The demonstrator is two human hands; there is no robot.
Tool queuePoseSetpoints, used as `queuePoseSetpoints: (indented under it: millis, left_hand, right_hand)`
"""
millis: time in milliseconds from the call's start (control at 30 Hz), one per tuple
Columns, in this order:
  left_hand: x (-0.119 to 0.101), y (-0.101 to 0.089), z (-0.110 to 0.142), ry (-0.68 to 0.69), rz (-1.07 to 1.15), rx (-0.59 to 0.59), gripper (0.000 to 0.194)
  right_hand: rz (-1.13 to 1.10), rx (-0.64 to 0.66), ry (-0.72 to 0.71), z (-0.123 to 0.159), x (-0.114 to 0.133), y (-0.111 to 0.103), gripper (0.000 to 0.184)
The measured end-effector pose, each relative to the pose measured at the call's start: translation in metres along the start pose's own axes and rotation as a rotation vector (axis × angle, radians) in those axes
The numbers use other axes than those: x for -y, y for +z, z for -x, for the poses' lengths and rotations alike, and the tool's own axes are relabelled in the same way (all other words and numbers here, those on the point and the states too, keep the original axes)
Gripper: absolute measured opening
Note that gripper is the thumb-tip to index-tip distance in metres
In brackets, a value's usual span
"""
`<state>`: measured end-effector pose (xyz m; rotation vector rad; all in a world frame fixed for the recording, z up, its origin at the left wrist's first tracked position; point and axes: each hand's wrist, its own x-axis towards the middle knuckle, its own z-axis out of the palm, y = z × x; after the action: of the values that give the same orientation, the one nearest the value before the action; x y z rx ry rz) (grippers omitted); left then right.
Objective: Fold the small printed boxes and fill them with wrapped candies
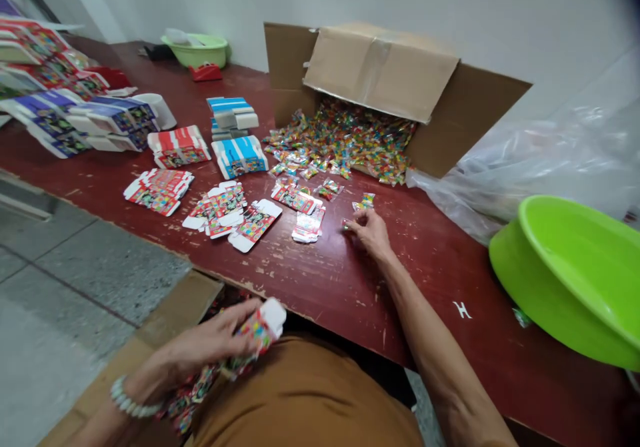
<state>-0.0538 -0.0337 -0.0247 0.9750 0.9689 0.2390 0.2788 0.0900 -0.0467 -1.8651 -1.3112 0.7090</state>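
Observation:
My left hand [223, 333] is closed around a small printed carton [263, 330] with a white flap standing up at its end, held over my lap at the table's front edge. On the red table, my right hand [373, 235] pinches a small clear candy packet [346, 225], partly hidden by the fingers. Just beyond those fingers lies another candy packet [367, 200]. Left of the right hand are flattened printed cartons [255, 225]. A large heap of wrapped candies [350, 140] spills out of a cardboard box [383, 73] lying on its side.
A bright green basin [560, 280] stands at the right, beside clear plastic sheeting [520, 167]. Blue carton bundles [240, 157], a red bundle [179, 145] and purple stacks [115, 120] sit at the left. Below the table edge, an open carton [187, 300] holds filled boxes.

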Motion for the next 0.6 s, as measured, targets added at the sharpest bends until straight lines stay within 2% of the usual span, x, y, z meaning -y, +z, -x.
queuePoseSetpoints:
  millis: [100, 167, 200, 267, 367, 433, 500, 533, 600]
  left_hand:
    - [-0.012, 0.015, -0.010, 0.197, 0.174, -0.182, 0.034]
    - [-0.020, 0.022, -0.018, 0.309, 0.215, -0.233, 0.035]
    - [-0.023, 0.025, -0.020, 0.344, 0.209, -0.249, 0.037]
    - [-0.028, 0.030, -0.024, 0.378, 0.163, -0.269, 0.039]
    - [-0.032, 0.038, -0.027, 0.406, 0.085, -0.286, 0.042]
    - [-0.034, 0.042, -0.028, 0.426, 0.067, -0.297, 0.042]
    - [-0.036, 0.044, -0.030, 0.455, 0.092, -0.318, 0.040]
    - [-0.036, 0.045, -0.031, 0.469, 0.131, -0.329, 0.040]
    - [-0.038, 0.046, -0.032, 0.469, 0.249, -0.327, 0.036]
  right_hand:
    - [-0.212, 0.181, -0.113, 0.037, 0.026, 0.008, 0.029]
    - [-0.474, 0.391, -0.227, 0.064, 0.046, 0.014, 0.027]
    - [-0.559, 0.455, -0.259, 0.076, 0.054, 0.018, 0.025]
    - [-0.598, 0.459, -0.330, 0.094, 0.066, 0.026, 0.022]
    - [-0.459, 0.408, -0.434, 0.105, 0.072, 0.034, 0.018]
    - [-0.408, 0.498, -0.471, 0.107, 0.074, 0.035, 0.014]
    - [-0.413, 0.600, -0.512, 0.108, 0.075, 0.032, 0.008]
    - [-0.429, 0.607, -0.535, 0.107, 0.076, 0.030, 0.008]
    - [-0.492, 0.534, -0.518, 0.105, 0.076, 0.026, 0.012]
